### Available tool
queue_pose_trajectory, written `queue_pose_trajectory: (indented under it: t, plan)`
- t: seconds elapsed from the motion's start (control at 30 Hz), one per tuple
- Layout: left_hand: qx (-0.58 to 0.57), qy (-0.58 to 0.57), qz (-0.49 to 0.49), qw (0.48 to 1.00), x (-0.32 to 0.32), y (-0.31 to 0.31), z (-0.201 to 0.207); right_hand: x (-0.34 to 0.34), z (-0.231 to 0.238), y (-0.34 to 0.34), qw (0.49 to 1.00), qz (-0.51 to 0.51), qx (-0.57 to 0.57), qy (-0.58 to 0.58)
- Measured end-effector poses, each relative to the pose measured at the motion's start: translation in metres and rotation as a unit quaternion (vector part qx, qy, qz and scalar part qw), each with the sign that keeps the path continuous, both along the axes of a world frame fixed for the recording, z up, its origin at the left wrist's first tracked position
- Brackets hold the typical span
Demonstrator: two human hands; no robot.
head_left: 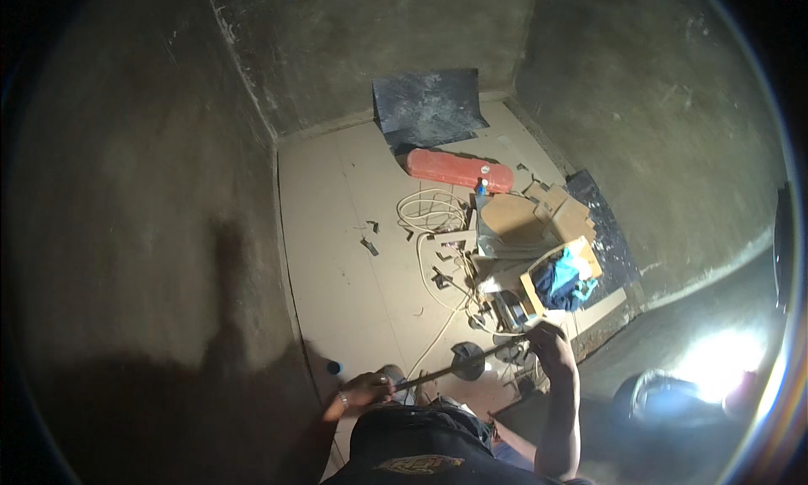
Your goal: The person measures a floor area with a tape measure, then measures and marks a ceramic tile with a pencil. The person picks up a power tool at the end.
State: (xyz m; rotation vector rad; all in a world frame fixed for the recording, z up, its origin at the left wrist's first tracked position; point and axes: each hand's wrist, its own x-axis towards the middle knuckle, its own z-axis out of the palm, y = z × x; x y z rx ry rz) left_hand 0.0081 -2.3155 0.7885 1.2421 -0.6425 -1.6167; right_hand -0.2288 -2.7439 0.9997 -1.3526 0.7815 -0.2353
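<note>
A long, thin, dull brownish strip (442, 371) runs taut and straight in front of my body, slanting up to the right. It looks like a measuring tape, but I cannot make out its markings. My left hand (369, 390), with a band at the wrist, is closed round its lower end. The other end is in the fingers of my right hand (549, 342), held higher and farther out. Beneath the strip, a dark round disc (468, 361) lies on the floor.
An open carton (532, 288) with blue cloth stands beyond my right hand, near cardboard pieces (562, 212). Farther off are a coiled cream cable (431, 209), a long red case (459, 170) and a dark sheet (429, 106). A bright lamp (720, 367) shines at the right.
</note>
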Motion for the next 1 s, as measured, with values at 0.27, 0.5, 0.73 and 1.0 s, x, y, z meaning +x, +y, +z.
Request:
queue_pose_trajectory:
  t: [0.27, 0.5, 0.73, 1.0]
  plan:
    - [0.217, -0.109, 0.37, 0.896, 0.204, 0.035, -0.093, 0.308, -0.133, -0.124, 0.944, 0.182, -0.27, 0.055]
    - [0.342, -0.143, 0.37, 0.852, 0.408, -0.028, -0.106, 0.205, -0.388, -0.163, 0.839, 0.141, -0.08, 0.52]
    - [0.314, -0.141, 0.261, 0.902, 0.656, -0.139, -0.116, 0.206, -0.341, -0.155, 0.776, -0.407, 0.202, 0.437]
    - [0.407, -0.04, 0.289, 0.865, 0.88, -0.272, -0.091, 0.592, -0.369, -0.312, 0.927, -0.224, 0.041, 0.297]
